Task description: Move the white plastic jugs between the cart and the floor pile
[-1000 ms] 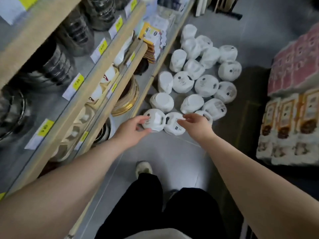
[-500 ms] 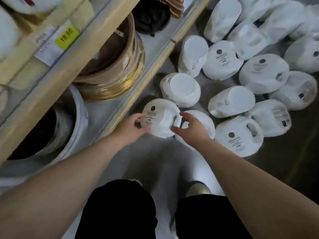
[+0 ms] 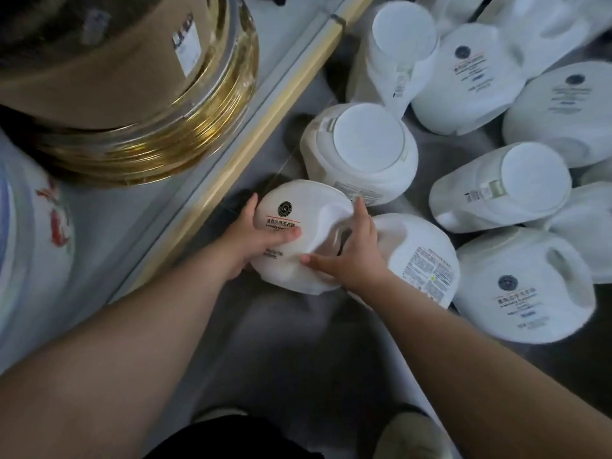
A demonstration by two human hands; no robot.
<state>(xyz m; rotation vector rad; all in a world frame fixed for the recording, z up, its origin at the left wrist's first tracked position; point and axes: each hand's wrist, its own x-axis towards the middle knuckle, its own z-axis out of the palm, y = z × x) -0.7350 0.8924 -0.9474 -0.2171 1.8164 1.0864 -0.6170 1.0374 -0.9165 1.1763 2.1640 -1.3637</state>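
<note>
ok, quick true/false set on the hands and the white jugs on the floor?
1. Both hands hold the same white jug. True.
2. The left hand rests on the gold basins. False: it grips the jug's label side.
3. The right hand is at the jug's handle. True.
4. The held jug sits on the shelf. False: it is over the floor beside the shelf edge.

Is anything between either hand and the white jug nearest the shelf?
Nothing visible. The left hand already grips the jug on its labelled side, thumb across the label. The right hand holds it at the handle side. A second jug lies behind the right hand, touching or nearly touching the first.
</note>
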